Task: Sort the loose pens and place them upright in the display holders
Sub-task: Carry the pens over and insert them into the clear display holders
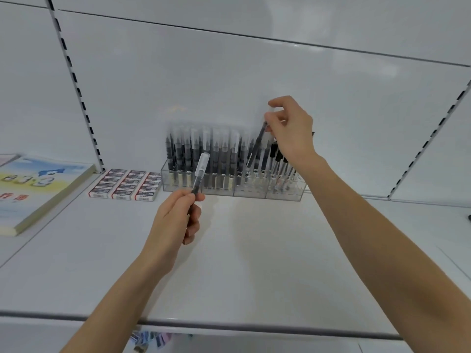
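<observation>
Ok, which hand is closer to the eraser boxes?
Left. The left hand, gripping a capped pen, is right of the eraser boxes; the right hand, pinching a dark pen, is farther right over the holder.

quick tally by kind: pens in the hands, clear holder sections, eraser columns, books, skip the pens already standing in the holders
pens held: 2 (capped pen in left hand, dark pen in right hand)
clear holder sections: 3
eraser columns: 3
book: 1
total: 9
</observation>
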`<state>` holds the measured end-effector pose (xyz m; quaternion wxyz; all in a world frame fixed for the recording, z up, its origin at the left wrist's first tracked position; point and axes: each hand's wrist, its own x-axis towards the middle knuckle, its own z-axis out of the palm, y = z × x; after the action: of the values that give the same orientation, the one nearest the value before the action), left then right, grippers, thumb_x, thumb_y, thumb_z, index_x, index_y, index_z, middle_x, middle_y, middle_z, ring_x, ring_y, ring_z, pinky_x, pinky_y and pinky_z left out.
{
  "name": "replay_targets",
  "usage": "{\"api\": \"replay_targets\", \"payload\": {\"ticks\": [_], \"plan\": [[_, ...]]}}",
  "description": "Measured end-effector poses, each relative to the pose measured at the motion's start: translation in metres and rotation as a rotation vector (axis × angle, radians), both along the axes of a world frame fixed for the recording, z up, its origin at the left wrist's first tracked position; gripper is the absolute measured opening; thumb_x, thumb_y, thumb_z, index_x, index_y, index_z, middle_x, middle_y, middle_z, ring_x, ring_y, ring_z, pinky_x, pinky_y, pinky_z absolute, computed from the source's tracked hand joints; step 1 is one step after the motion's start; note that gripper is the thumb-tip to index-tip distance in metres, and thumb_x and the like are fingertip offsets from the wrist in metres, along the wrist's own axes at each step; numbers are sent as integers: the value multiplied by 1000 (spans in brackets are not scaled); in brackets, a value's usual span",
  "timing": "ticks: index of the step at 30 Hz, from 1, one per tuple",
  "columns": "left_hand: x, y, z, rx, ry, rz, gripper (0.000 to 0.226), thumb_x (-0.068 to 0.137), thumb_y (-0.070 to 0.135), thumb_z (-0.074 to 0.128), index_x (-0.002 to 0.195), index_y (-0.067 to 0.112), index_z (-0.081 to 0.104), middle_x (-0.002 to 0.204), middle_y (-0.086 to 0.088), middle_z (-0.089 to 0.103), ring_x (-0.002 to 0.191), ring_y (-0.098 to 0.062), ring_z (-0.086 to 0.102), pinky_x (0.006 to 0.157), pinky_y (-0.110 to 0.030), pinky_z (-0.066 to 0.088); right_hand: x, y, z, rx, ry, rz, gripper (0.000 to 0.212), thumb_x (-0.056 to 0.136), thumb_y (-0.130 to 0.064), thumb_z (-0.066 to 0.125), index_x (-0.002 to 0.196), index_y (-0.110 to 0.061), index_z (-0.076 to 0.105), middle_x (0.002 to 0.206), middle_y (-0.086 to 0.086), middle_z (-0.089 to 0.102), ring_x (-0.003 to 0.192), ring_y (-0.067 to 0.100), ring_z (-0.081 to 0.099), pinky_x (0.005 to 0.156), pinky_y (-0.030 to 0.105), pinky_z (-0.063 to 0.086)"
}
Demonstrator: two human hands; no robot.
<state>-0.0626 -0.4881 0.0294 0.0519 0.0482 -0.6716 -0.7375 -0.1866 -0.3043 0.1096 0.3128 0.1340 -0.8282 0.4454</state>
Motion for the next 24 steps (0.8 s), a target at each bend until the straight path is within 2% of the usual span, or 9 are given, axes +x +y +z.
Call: {"api": "replay_targets", "payload": {"ticks": [5, 10, 12, 13, 15, 16, 19, 21, 24], "plan": [[3, 0, 1, -23, 13, 25, 26, 94, 11, 36, 83, 18, 59, 59, 2, 45, 45, -9, 36, 39, -19, 28, -2, -4, -3, 96, -41, 33, 22, 93, -12, 48, 113, -9, 56, 88, 8, 61, 82, 24, 62, 77, 32, 51], [6, 2, 4, -40, 47, 23, 24, 93, 7, 39, 87, 16, 60, 64, -2, 49, 50, -13, 41, 35, -12, 31, 4, -9, -29, 225, -72, 60, 19, 93, -11, 49, 110, -6, 56, 81, 23, 64, 76, 35, 61, 75, 40, 52], [6, 3, 4, -32, 62, 16, 22, 92, 5, 42, 86, 15, 61, 65, -3, 52, 52, -15, 42, 35, -12, 32, 6, -8, -32, 225, -91, 67, 20, 93, -12, 50, 112, -7, 56, 79, 21, 64, 75, 32, 61, 72, 39, 51], [5, 3, 3, -35, 72, 11, 21, 92, 5, 44, 86, 15, 61, 66, -3, 53, 53, -15, 43, 37, -12, 34, 7, -7, -30, 221, -109, 69, 22, 93, -13, 51, 114, -8, 56, 80, 16, 64, 73, 25, 61, 71, 32, 50], [4, 3, 1, -41, 90, 0, 16, 91, 7, 48, 88, 16, 62, 68, -2, 56, 53, -13, 47, 41, -14, 38, 14, -4, -25, 166, -116, 51, 27, 93, -16, 52, 118, -11, 57, 85, 3, 61, 74, 8, 56, 69, 13, 44], [3, 4, -1, -37, 99, -6, 15, 90, 8, 51, 90, 16, 63, 69, -2, 57, 53, -11, 49, 43, -15, 40, 19, -2, -23, 91, -104, 48, 26, 92, -17, 52, 118, -13, 57, 86, 1, 61, 76, 6, 57, 70, 8, 42], [-1, 9, -3, -47, 142, -26, 12, 87, 9, 57, 96, 15, 63, 68, -2, 57, 50, -5, 51, 45, -16, 42, 45, -3, -18, -156, -166, 120, 15, 90, -23, 56, 104, -17, 60, 81, 1, 66, 73, 8, 65, 69, 16, 50], [-4, 17, -2, -64, 169, -51, 15, 86, 8, 59, 99, 14, 62, 66, -1, 56, 49, -4, 52, 44, -16, 42, 61, -6, -21, -189, -320, 238, 10, 88, -25, 60, 94, -17, 62, 78, -1, 69, 68, 7, 67, 63, 20, 54], [-10, 28, -3, -126, 200, -104, 18, 84, 6, 61, 92, 22, 62, 56, 10, 58, 49, -2, 53, 44, -15, 42, 76, -10, -30, -261, -456, 356, 4, 86, -19, 63, 83, -16, 63, 72, -2, 69, 62, 7, 68, 59, 18, 54]]}}
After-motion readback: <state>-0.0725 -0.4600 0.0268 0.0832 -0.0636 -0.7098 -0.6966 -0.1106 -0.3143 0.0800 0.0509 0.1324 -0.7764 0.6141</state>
